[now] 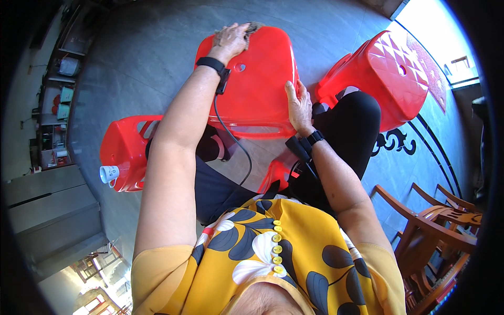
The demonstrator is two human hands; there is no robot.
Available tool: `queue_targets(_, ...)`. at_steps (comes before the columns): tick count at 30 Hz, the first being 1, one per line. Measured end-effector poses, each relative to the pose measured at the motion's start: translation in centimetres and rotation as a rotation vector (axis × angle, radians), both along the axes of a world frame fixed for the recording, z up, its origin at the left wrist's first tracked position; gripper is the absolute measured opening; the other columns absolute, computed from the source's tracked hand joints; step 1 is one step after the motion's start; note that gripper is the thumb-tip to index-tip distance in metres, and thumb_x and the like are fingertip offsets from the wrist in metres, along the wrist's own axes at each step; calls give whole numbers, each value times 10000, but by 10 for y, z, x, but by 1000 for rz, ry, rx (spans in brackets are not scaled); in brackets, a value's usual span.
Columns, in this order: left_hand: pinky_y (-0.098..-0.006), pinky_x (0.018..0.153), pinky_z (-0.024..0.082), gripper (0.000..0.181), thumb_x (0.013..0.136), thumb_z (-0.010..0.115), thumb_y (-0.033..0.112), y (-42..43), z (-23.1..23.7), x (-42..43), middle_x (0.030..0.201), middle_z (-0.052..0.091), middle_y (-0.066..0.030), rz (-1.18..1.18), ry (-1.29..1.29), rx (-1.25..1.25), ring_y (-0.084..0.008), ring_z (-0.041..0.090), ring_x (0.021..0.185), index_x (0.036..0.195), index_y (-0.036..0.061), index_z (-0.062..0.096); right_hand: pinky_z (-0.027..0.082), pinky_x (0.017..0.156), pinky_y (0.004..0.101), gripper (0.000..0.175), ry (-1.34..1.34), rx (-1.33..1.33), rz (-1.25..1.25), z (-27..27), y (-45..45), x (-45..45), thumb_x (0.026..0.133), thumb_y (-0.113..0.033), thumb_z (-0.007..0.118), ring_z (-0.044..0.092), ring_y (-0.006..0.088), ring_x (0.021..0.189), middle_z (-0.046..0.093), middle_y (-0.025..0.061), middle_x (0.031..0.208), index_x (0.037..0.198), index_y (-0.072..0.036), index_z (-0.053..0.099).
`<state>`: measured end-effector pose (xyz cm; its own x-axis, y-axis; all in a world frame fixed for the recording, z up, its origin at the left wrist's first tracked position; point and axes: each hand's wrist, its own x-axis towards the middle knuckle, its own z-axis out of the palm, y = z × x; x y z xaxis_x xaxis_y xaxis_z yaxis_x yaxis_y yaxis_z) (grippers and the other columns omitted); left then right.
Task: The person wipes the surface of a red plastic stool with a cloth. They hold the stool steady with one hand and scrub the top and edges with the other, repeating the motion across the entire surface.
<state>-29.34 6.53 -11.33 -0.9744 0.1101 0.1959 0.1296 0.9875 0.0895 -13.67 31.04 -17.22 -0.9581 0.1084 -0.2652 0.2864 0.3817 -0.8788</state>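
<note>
A red plastic stool stands upright in front of me, its smooth seat pierced by a small round hole. My left hand presses a greyish-brown cloth onto the seat's far left edge; most of the cloth is hidden under the palm and fingers. At the near right side, my right hand grips the stool's rim, thumb towards the top and fingers over the side. Both wrists carry black straps with small devices, and a cable hangs from the left one.
To the right is another red stool with a diamond-patterned seat. At left, a white mug rests on a red stool. Wooden chairs stand at lower right. Shelves and a grey cabinet line the left, on grey tiled floor.
</note>
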Motion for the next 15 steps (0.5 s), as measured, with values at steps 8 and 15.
queue_targets(8, -502, 1085, 484, 516, 978, 540, 194, -67, 11, 51, 1425, 583, -242, 163, -92, 61, -450, 582, 1274, 1491, 250, 547, 375, 1156, 492, 928, -16, -9, 16, -3, 0, -4, 946, -767, 452, 468, 413, 1401, 482, 255, 1499, 1561, -73, 421)
queue_targets(15, -515, 1009, 519, 407, 986, 541, 107, -72, 14, 152, 1307, 633, -279, 173, -71, 182, -452, 620, 1186, 1387, 69, 599, 360, 1162, 511, 945, -11, 8, 9, -7, -2, -5, 953, -788, 403, 443, 419, 1422, 463, 256, 1516, 1575, -77, 397)
